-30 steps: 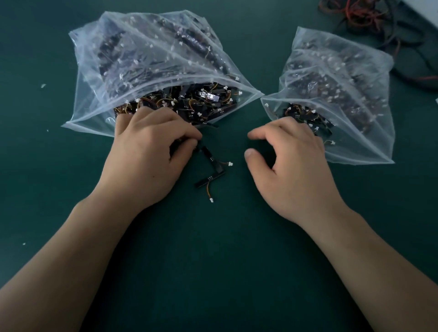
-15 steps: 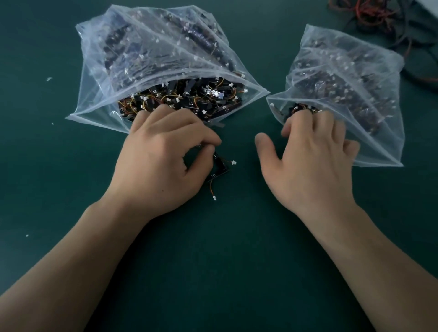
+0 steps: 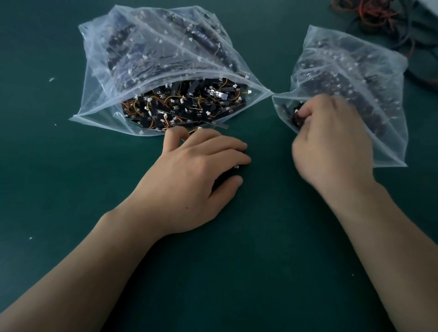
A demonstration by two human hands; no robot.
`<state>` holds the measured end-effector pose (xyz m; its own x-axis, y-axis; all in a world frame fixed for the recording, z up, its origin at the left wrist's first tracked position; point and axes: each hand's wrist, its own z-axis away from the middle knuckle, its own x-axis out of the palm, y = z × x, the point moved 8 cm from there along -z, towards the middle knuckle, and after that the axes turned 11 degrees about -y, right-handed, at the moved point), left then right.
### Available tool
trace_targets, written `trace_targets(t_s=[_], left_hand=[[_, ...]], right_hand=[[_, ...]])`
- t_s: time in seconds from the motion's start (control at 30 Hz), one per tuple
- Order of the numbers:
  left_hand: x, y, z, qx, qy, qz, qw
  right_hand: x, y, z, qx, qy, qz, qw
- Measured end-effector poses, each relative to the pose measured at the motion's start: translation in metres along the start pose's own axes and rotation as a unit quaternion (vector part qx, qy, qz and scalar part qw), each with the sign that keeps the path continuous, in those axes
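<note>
Though blurred, pinches a dark module (image 3: 299, 116) with right hand (image 3: 331, 151) at the mouth of the smaller clear bag (image 3: 384, 147), packed with wired modules (image 3: 343, 81). Lays left hand (image 3: 196, 175) over a white-plugged piece (image 3: 236, 167) on the green mat (image 3: 213, 272), beside the larger open bag (image 3: 166, 59), heaped likewise; cannot tell whether gripping.

Looking down onto a dark green matte tabletop (image 3: 71, 237), spreading past every edge of the view; taking in soft, dim, even light and showing only faint shadows; carrying tiny white specks (image 3: 51, 79) at the left; holding a tangle of red and black cables (image 3: 366, 11) in the far right corner, running beside a pale object (image 3: 429, 2)
</note>
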<state>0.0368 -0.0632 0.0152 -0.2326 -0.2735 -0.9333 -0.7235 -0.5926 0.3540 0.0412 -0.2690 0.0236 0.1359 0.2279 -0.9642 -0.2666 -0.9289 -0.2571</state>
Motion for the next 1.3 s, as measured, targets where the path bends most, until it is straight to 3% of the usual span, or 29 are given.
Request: trace_targets(t_s=[0.1,0.27,0.37,0.5,0.73,0.93,1.2,1.3], left_hand=[[0.0,0.0,0.001,-0.002,-0.004,0.005,1.0],[0.0,0.0,0.001,-0.008,-0.003,0.011,1.0],[0.001,-0.001,0.001,-0.007,-0.002,0.009,1.0],[0.002,-0.001,0.001,-0.007,-0.002,0.006,1.0],[-0.009,0.027,-0.028,0.015,0.068,-0.065,0.995],[0.011,0.031,-0.077,-0.058,0.015,-0.068,0.996],[0.026,0.026,-0.081,-0.078,-0.004,-0.128,0.989],[0.029,0.026,-0.081,-0.078,-0.011,-0.13,0.988]], right_hand=[[-0.004,0.008,-0.017,-0.004,-0.008,0.021,1.0],[-0.011,0.01,-0.018,-0.004,0.064,0.036,0.997],[-0.007,0.02,-0.021,0.028,0.053,0.04,0.997],[-0.007,0.018,-0.021,-0.001,0.068,0.041,0.997],[0.001,0.017,-0.021,-0.023,0.036,-0.008,0.999],[0.005,0.009,-0.01,-0.087,0.005,-0.042,0.995],[-0.008,0.022,-0.021,0.02,0.026,-0.081,0.996],[-0.017,0.016,-0.016,-0.004,0.052,-0.082,0.995]])
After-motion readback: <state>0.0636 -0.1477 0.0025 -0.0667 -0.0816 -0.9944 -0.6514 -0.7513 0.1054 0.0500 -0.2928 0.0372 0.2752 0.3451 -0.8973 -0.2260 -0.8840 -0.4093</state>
